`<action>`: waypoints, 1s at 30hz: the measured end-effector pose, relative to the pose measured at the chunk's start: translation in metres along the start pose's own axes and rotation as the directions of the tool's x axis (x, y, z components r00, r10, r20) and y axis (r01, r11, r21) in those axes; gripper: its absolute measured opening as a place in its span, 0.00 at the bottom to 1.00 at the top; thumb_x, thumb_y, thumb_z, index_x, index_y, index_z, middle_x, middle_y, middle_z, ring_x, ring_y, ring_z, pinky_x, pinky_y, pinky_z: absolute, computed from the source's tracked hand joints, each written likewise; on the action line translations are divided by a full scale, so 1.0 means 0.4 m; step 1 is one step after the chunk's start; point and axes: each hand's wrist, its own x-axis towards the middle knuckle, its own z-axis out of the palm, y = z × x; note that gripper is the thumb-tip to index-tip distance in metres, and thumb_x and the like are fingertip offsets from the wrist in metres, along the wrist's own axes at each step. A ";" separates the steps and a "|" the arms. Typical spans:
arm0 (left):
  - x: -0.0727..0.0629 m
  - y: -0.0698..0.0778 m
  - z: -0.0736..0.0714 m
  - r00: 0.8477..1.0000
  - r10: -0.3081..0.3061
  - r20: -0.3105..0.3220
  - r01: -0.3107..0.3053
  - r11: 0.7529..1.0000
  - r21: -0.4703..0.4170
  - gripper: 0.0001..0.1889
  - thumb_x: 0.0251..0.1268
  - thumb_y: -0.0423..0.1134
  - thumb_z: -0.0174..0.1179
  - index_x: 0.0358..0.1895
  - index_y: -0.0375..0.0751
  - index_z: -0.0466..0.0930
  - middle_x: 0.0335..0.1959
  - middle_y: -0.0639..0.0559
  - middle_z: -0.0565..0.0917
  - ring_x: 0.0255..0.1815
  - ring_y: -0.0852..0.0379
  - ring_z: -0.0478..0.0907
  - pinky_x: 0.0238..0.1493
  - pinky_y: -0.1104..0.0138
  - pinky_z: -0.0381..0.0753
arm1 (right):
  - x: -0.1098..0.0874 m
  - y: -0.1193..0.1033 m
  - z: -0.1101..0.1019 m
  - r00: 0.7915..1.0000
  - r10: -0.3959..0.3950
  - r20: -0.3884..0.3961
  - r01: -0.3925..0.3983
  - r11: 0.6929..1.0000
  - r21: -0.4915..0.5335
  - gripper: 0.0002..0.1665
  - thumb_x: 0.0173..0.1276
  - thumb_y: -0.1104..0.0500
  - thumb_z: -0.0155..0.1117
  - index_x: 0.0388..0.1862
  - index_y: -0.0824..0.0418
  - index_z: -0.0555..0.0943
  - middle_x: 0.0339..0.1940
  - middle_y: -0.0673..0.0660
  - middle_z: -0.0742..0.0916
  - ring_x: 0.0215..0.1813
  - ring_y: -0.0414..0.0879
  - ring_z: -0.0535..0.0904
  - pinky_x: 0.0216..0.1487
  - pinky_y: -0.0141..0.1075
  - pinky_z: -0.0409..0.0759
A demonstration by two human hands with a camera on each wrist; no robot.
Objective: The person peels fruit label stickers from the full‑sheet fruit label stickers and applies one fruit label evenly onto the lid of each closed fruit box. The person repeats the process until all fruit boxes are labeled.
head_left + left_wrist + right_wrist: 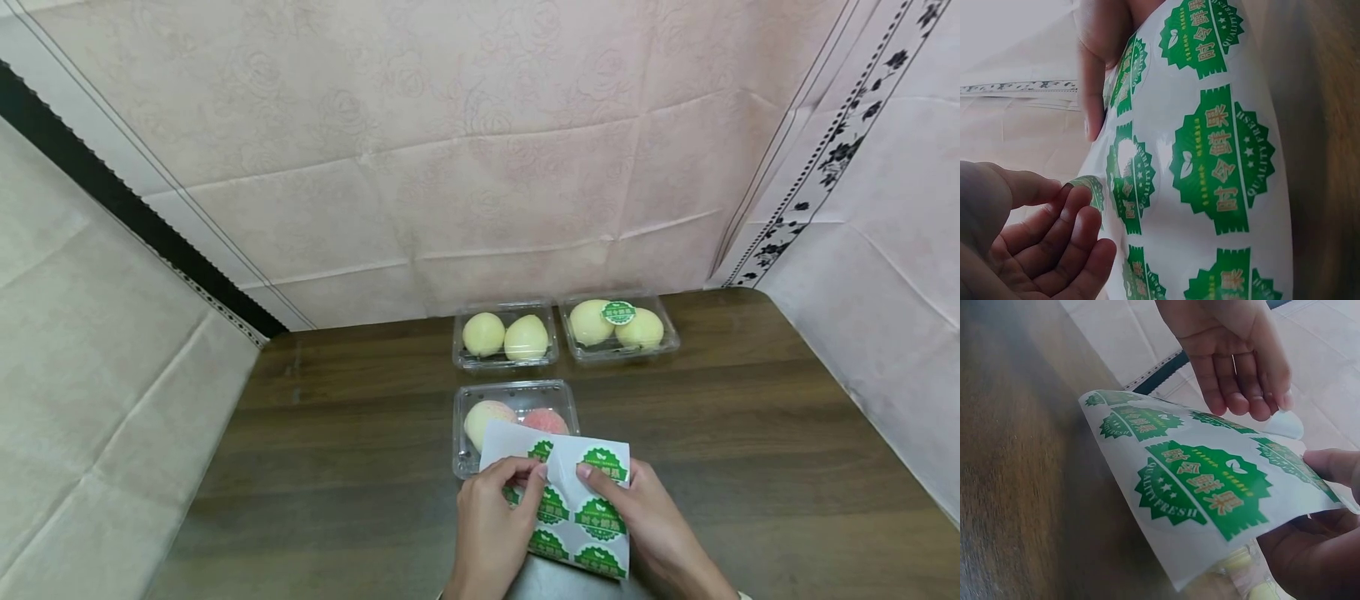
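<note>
In the head view, a white sheet of green round stickers (pixel 600 518) is held low over the table. My right hand (pixel 660 525) grips its right edge, thumb on top and the other fingers underneath. My left hand (pixel 491 525) pinches the lifted edge of one sticker (pixel 1094 187) between thumb and forefinger. In the right wrist view, the pale back of that lifted sticker (pixel 1286 424) curls off the sheet. Just beyond the sheet lies a clear plastic box (pixel 459 442) holding a pale peach (pixel 487 417) and a pink peach (pixel 546 420), partly hidden by the sheet.
Two more clear boxes stand at the table's back edge, each with two yellow fruits (pixel 526 337). The right one bears a green sticker (pixel 618 312). A pale patterned cloth (pixel 480 167) hangs behind the brown wooden table (pixel 337 467).
</note>
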 end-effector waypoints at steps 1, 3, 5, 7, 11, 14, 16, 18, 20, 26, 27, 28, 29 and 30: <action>0.000 -0.001 0.000 1.000 -0.009 0.001 0.009 1.000 0.003 0.02 0.69 0.39 0.72 0.36 0.48 0.92 0.31 0.64 0.89 0.32 0.70 0.83 0.39 0.65 0.86 | 0.000 0.001 -0.001 1.000 -0.005 0.005 0.005 1.000 0.001 0.26 0.82 0.51 0.62 0.65 0.69 0.77 0.49 0.60 0.92 0.49 0.50 0.90 0.49 0.44 0.90; 0.000 -0.003 -0.001 1.000 -0.026 0.006 0.026 1.000 0.006 0.02 0.69 0.39 0.72 0.36 0.48 0.92 0.31 0.64 0.89 0.32 0.70 0.83 0.39 0.65 0.86 | 0.001 0.003 -0.004 1.000 -0.008 0.009 0.008 1.000 0.008 0.25 0.82 0.51 0.62 0.65 0.69 0.77 0.49 0.59 0.92 0.48 0.50 0.91 0.49 0.45 0.90; 0.000 -0.004 -0.001 0.999 -0.048 0.009 0.048 0.999 0.015 0.02 0.68 0.38 0.72 0.36 0.49 0.92 0.30 0.65 0.89 0.32 0.70 0.83 0.41 0.66 0.86 | 0.001 0.004 -0.006 1.000 -0.008 0.014 0.008 1.000 0.018 0.24 0.83 0.52 0.61 0.65 0.69 0.77 0.49 0.59 0.92 0.48 0.50 0.91 0.49 0.45 0.90; 0.001 -0.004 -0.002 0.997 -0.070 0.013 0.070 0.997 0.020 0.02 0.68 0.38 0.72 0.36 0.50 0.92 0.30 0.65 0.89 0.33 0.70 0.84 0.41 0.66 0.86 | 0.002 0.006 -0.007 1.000 -0.013 0.020 0.012 1.000 0.022 0.24 0.83 0.52 0.60 0.65 0.69 0.77 0.49 0.59 0.92 0.48 0.51 0.91 0.49 0.45 0.90; 0.002 -0.001 -0.007 0.994 -0.103 0.019 0.103 0.995 0.017 0.03 0.69 0.38 0.72 0.35 0.51 0.91 0.31 0.65 0.89 0.35 0.68 0.85 0.43 0.66 0.86 | 0.003 0.007 -0.007 1.000 -0.022 0.023 0.021 1.000 0.011 0.24 0.83 0.52 0.60 0.65 0.70 0.77 0.49 0.60 0.92 0.48 0.50 0.91 0.48 0.45 0.90; 0.001 0.000 -0.013 0.994 -0.111 0.022 0.110 0.994 0.009 0.02 0.69 0.39 0.72 0.36 0.50 0.90 0.32 0.63 0.90 0.36 0.66 0.86 0.44 0.64 0.87 | 0.001 0.004 -0.005 1.000 -0.014 0.009 0.014 1.000 0.010 0.23 0.82 0.52 0.61 0.64 0.69 0.78 0.48 0.59 0.92 0.48 0.51 0.91 0.48 0.45 0.90; 0.000 -0.001 -0.017 0.993 -0.114 0.023 0.114 0.994 0.002 0.03 0.70 0.41 0.72 0.36 0.50 0.90 0.32 0.63 0.90 0.36 0.66 0.86 0.45 0.63 0.87 | 0.000 0.004 -0.005 1.000 -0.018 0.005 0.018 1.000 0.008 0.23 0.82 0.52 0.61 0.64 0.68 0.78 0.48 0.59 0.92 0.48 0.51 0.91 0.48 0.45 0.90; 0.000 -0.003 -0.019 0.993 -0.116 0.019 0.116 0.993 -0.004 0.03 0.70 0.41 0.72 0.36 0.50 0.90 0.32 0.64 0.90 0.37 0.66 0.86 0.45 0.63 0.87 | -0.001 0.002 -0.005 1.000 -0.017 -0.003 0.017 1.000 0.010 0.22 0.82 0.52 0.62 0.63 0.68 0.79 0.48 0.59 0.92 0.48 0.51 0.91 0.48 0.45 0.90; 0.000 -0.006 -0.019 0.993 -0.114 0.014 0.114 0.994 -0.004 0.03 0.70 0.41 0.72 0.36 0.51 0.90 0.32 0.64 0.89 0.37 0.66 0.85 0.45 0.63 0.87 | -0.002 0.002 -0.006 1.000 -0.027 0.000 0.027 1.000 0.005 0.23 0.82 0.53 0.61 0.64 0.69 0.78 0.48 0.59 0.92 0.48 0.51 0.91 0.49 0.45 0.90; -0.001 -0.013 -0.022 0.994 -0.107 0.003 0.107 0.994 -0.010 0.03 0.70 0.40 0.71 0.36 0.50 0.90 0.32 0.63 0.90 0.36 0.66 0.86 0.44 0.63 0.88 | -0.002 0.004 -0.013 1.000 -0.015 -0.013 0.014 1.000 -0.013 0.23 0.82 0.53 0.62 0.64 0.70 0.78 0.49 0.60 0.92 0.48 0.50 0.91 0.49 0.45 0.90; -0.001 -0.013 -0.023 0.994 -0.110 0.002 0.110 0.994 -0.014 0.03 0.70 0.39 0.71 0.36 0.50 0.90 0.32 0.63 0.89 0.36 0.66 0.86 0.45 0.63 0.88 | -0.003 0.004 -0.015 1.000 -0.010 -0.018 0.010 1.000 -0.021 0.23 0.82 0.53 0.62 0.64 0.70 0.78 0.49 0.60 0.92 0.47 0.50 0.91 0.49 0.45 0.90; -0.001 -0.013 -0.024 0.994 -0.106 -0.002 0.106 0.994 -0.016 0.03 0.70 0.39 0.71 0.36 0.50 0.90 0.32 0.63 0.90 0.36 0.66 0.86 0.44 0.63 0.88 | -0.003 0.004 -0.017 1.000 -0.007 -0.022 0.007 1.000 -0.030 0.24 0.82 0.53 0.62 0.64 0.70 0.78 0.49 0.60 0.92 0.47 0.50 0.91 0.49 0.45 0.90; -0.002 -0.013 -0.025 0.995 -0.098 -0.009 0.098 0.995 -0.016 0.03 0.69 0.39 0.72 0.36 0.50 0.90 0.32 0.63 0.90 0.36 0.65 0.86 0.44 0.63 0.88 | -0.003 0.005 -0.019 1.000 -0.006 -0.027 0.005 0.999 -0.043 0.24 0.82 0.53 0.63 0.64 0.70 0.78 0.49 0.60 0.92 0.47 0.50 0.91 0.48 0.45 0.90; -0.003 -0.012 -0.026 0.995 -0.095 -0.014 0.094 0.995 -0.017 0.03 0.69 0.39 0.72 0.36 0.50 0.90 0.31 0.63 0.90 0.35 0.66 0.86 0.44 0.63 0.88 | -0.004 0.005 -0.021 0.999 -0.006 -0.031 0.004 0.998 -0.056 0.24 0.81 0.53 0.63 0.64 0.70 0.78 0.49 0.60 0.92 0.47 0.50 0.91 0.48 0.44 0.90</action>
